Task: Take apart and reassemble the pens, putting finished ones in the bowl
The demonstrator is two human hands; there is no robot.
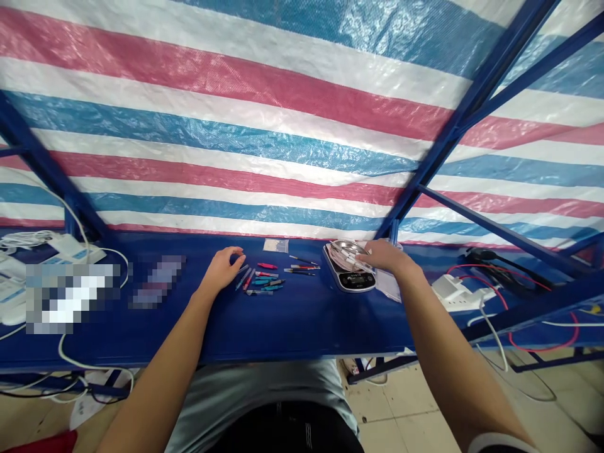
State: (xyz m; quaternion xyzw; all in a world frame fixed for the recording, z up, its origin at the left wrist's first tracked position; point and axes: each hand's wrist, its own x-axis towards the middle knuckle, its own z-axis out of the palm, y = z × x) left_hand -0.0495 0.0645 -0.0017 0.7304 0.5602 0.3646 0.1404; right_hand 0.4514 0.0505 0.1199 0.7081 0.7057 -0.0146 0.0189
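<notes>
My left hand (225,269) rests on the blue tabletop, fingers loosely curved, with a gap between thumb and forefinger. Just right of it lie several pens (264,282) in blue, teal, pink and clear plastic, their tips pointing various ways. Farther right is a small group of thin pen refills or slim pens (302,270). My right hand (384,255) reaches over a black-and-silver digital kitchen scale (357,281), its fingertips bunched at a shiny metal bowl (340,245) on top. Pale, thin pieces show by those fingertips, too small to name.
A small clear packet (276,245) lies at the back of the blue table (283,327). White power strips (465,292) and red and white cables are on the right. Blue frame bars (453,132) slant up before a striped plastic sheet (236,126). More cables lie left.
</notes>
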